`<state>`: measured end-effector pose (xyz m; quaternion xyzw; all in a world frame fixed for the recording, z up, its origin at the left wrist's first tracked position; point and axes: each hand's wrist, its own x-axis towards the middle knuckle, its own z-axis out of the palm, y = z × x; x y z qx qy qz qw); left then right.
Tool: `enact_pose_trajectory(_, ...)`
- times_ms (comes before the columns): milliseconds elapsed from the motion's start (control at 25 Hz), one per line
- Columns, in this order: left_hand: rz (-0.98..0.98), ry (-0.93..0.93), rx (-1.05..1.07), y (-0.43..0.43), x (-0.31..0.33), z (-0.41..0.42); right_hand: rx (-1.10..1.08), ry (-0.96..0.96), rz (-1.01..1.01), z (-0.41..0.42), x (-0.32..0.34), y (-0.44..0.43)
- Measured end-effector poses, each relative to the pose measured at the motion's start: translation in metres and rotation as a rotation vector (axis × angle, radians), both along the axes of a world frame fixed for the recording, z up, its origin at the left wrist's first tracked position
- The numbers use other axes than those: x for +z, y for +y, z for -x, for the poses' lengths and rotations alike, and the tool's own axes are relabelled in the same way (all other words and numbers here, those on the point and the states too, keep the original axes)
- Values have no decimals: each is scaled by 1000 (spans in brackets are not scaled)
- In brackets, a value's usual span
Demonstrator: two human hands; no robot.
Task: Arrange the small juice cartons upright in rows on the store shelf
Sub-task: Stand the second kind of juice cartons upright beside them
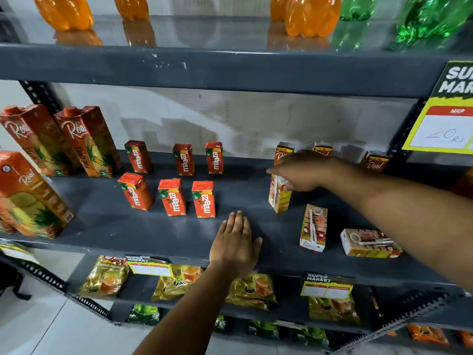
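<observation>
shelving: dark grey metal | wall: pale, blotchy | floor: light glossy tiles

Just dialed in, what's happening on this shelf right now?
A person is stocking small juice cartons. The right hand grips one carton by its top, upright on the shelf. The left hand rests flat on the shelf, holding nothing. Six Maaza cartons already stand in two rows; two more cartons lie flat to the right.
</observation>
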<state>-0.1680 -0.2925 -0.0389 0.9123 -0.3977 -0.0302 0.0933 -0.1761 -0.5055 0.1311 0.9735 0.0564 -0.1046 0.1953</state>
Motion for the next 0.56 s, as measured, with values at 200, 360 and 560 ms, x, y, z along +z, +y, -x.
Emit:
enact_pose_trajectory(200, -11, 10, -11, -3, 3, -2, -373, -109, -101, -8, -11, 8)
enact_pose_trajectory(360, -34, 22, -16, -1, 0, -1, -505, -93, -166, -8, -18, 18)
enact_pose_trajectory(560, -33, 5, -20, 6, 0, -3, -511, -369, -458, 20, 4, 7)
